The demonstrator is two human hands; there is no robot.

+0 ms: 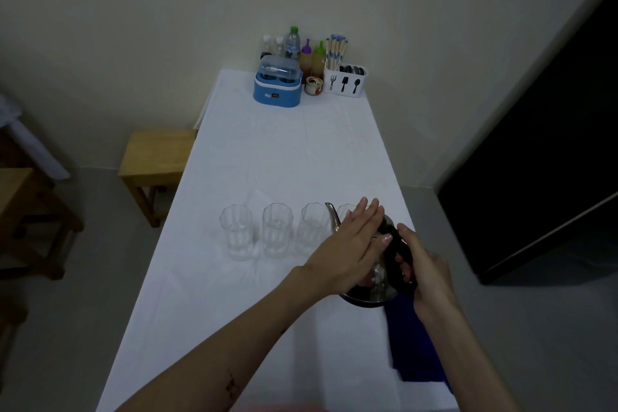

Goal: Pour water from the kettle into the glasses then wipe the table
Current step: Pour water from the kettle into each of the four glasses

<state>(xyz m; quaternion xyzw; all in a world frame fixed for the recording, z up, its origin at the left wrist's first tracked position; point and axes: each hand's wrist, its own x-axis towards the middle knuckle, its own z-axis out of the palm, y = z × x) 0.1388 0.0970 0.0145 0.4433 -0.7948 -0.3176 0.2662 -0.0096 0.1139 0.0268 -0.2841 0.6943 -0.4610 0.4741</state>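
cutlery holder point(346, 82): fork, spatula, spoon icons, no words
blue container point(277, 90): front label, unreadable
water bottle point(292, 42): label blurred

Table point(284, 157) mid stretch is bare cloth, wide open btwn the far clutter and the row of glasses point(276, 231); easy pass there. Far end blocked: blue container point(277, 87), bottles point(294, 43), cutlery holder point(346, 80) packed close along the wall. Glasses stand side by side w/ narrow gaps, 4th one mostly hidden behind left hand point(347, 251) and kettle point(374, 264). Kettle spout sits close by the 3rd glass, tight. Near-left cloth in front of glasses is free. Near-right edge taken by blue cloth point(418, 344) under right hand point(424, 267). Wooden stool point(157, 154) stands just left of the table.
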